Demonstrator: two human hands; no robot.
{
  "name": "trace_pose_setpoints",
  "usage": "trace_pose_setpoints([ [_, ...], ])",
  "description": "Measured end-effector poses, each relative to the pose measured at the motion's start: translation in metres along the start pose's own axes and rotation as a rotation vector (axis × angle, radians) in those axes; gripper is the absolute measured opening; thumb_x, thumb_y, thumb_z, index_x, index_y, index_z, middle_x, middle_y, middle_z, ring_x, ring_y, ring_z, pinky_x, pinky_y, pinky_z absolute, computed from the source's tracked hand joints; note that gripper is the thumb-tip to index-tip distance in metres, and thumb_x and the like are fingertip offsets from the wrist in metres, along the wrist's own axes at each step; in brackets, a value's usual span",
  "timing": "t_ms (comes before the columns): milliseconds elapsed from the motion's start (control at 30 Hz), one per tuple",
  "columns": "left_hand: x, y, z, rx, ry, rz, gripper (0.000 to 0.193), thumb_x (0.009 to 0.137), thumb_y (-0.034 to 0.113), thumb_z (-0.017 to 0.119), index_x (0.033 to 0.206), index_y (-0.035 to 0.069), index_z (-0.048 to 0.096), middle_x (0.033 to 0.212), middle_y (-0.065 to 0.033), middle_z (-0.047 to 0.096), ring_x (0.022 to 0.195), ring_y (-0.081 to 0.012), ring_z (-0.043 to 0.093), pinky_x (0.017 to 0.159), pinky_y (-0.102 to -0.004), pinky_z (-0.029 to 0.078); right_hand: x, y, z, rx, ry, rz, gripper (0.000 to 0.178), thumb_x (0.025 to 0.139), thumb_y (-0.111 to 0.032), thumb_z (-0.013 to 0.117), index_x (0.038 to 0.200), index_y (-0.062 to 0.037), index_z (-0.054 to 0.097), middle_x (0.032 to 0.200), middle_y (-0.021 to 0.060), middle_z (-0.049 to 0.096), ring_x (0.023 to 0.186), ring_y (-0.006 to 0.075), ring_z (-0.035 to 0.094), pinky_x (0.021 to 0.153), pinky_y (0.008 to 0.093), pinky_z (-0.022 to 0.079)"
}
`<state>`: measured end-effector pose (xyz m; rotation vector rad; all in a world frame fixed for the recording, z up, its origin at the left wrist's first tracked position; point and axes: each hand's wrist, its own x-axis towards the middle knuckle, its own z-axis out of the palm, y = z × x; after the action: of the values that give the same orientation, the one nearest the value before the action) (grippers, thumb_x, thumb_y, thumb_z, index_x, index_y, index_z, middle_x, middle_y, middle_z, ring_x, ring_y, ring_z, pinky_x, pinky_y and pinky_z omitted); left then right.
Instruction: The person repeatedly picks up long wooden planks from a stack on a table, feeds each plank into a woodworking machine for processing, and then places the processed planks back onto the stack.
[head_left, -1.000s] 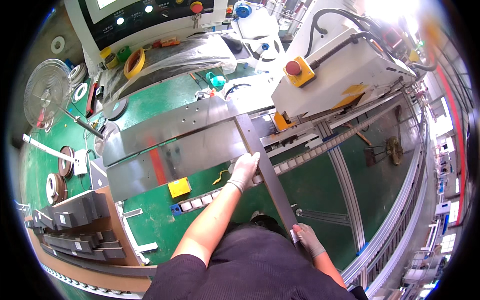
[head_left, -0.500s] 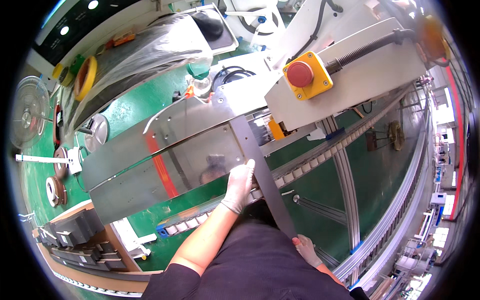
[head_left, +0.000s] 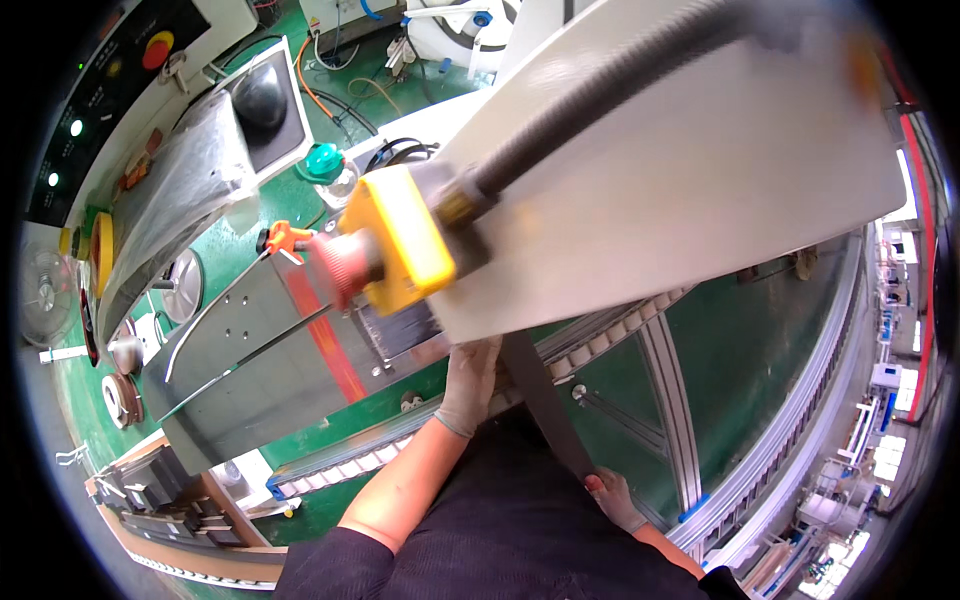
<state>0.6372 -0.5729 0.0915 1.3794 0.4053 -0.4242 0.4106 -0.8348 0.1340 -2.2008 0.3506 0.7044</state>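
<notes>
Grey metal bar (head_left: 540, 400): we are gripping its upper end with our left hand (head_left: 470, 380) and its lower end with our right hand (head_left: 612, 500), keeping both grips firm.

The room is bright, with light from above. The white box (head_left: 700, 170) up close shines pale and looks soft and blurry, and so does the red button (head_left: 340, 268) on its yellow part. The grey metal cover (head_left: 270, 350) has a dull shine. Straight lines bend near the round black rim. Far corners look fuzzy.
</notes>
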Motion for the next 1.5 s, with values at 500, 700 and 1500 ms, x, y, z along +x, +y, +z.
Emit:
trace_pose_setpoints([
  [500,0.084,0.005,0.149,-0.139,-0.083,-0.071,0.044,0.100,0.043,0.053,0.097,0.001,0.062,0.091,-0.0072,0.066,0.079,-0.0167,0.065,0.070,-0.0323,0.055,0.065,0.033,-0.138,0.023,0.159,0.117,0.040,0.096,-0.036,0.057,0.091,0.0036,0.062,0.085,0.0211,0.064,0.080,0.0382,0.061,0.070,0.0417,0.046],
  [700,0.101,-0.007,0.146,0.110,-0.358,-0.057,0.039,0.098,0.039,0.055,0.105,0.001,0.061,0.101,-0.0110,0.067,0.091,-0.0286,0.064,0.078,-0.0353,0.052,0.137,0.012,-0.143,-0.429,0.776,-0.517,0.033,0.095,-0.031,0.060,0.111,-0.0024,0.062,0.115,0.0166,0.064,0.109,0.0376,0.057,0.093,0.0463,0.045],
  [1500,-0.396,-0.335,-0.372,-0.592,1.963,-0.099,0.050,0.080,0.031,0.077,0.103,-0.008,0.056,0.097,-0.0190,0.066,0.086,-0.0298,0.065,0.079,-0.0396,0.050,0.110,-0.226,0.210,-0.765,-0.068,-1.274,0.048,0.088,-0.039,0.062,0.121,-0.0046,0.060,0.104,0.0149,0.066,0.097,0.0348,0.061,0.084,0.0450,0.046],
])
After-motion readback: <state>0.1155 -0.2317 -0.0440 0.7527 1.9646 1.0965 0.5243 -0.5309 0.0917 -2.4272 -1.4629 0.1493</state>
